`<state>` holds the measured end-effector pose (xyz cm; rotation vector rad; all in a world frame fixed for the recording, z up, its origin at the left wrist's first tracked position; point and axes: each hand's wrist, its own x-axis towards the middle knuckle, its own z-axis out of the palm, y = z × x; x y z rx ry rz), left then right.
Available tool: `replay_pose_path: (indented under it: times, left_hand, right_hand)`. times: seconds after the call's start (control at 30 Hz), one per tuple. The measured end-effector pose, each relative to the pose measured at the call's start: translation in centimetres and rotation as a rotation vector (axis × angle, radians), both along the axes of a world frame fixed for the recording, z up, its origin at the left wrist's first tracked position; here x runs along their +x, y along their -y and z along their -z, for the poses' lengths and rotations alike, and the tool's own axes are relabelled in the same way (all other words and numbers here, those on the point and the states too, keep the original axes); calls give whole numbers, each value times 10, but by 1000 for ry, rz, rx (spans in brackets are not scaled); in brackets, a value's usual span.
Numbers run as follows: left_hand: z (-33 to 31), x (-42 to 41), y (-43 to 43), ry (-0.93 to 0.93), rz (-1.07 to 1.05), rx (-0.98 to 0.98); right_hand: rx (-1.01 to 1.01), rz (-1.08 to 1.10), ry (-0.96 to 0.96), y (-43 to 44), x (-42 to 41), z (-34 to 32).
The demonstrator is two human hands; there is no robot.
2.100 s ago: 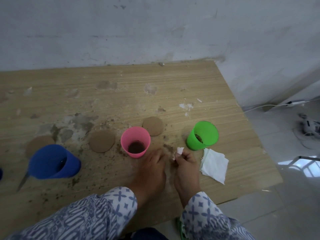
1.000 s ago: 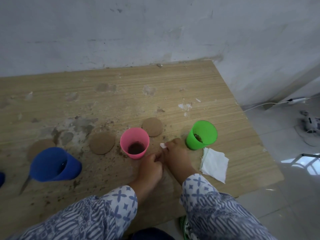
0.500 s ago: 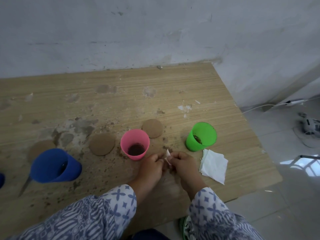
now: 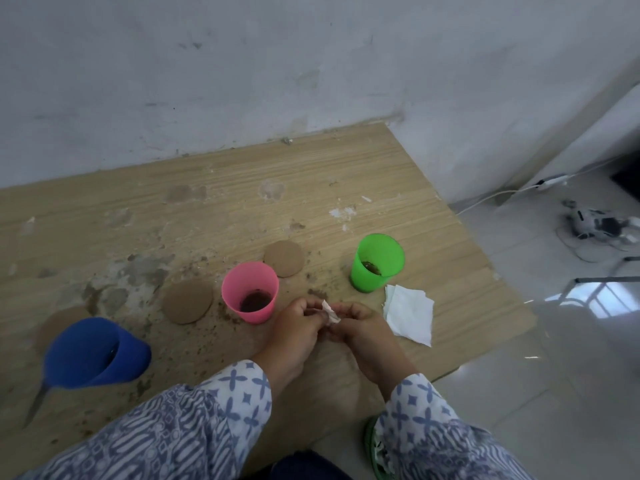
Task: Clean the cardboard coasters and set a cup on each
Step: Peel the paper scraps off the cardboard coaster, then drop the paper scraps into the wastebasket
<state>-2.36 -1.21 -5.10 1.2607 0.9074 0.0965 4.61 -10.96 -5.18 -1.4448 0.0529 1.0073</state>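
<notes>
Three round cardboard coasters lie on the dirty wooden table (image 4: pixel 311 181): one (image 4: pixel 284 258) behind the pink cup (image 4: pixel 250 292), one (image 4: pixel 187 301) to its left, and one (image 4: pixel 57 323) partly hidden behind the blue cup (image 4: pixel 91 353). A green cup (image 4: pixel 377 263) stands to the right. All three cups hold brown dirt. My left hand (image 4: pixel 294 327) and my right hand (image 4: pixel 360 329) meet in front of the pink cup. Both pinch a small crumpled tissue scrap (image 4: pixel 329 310) between them.
A folded white tissue (image 4: pixel 410 313) lies near the table's right front corner. Brown crumbs and stains cover the table's middle. A white wall stands behind. On the tiled floor to the right lie a white cable (image 4: pixel 512 194) and a small device (image 4: pixel 595 223).
My hands pulled back from the table beside the green cup toward me. They now hold the tissue scrap together, raised slightly off the surface.
</notes>
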Motion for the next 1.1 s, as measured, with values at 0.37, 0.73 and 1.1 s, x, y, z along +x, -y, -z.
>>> replay_pose_path:
  times: [0.37,0.73,1.1]
  left_hand:
    - [-5,-3,28,-2,291,-55]
    - [11,-9,132,-17,675,-70]
    - [101,-17,229,-259,1026,90]
  right_hand:
    - [-106,365,163,40,-39,0]
    - [-128,776,155,142,-88,23]
    - [-480,930,13,224,-114,107]
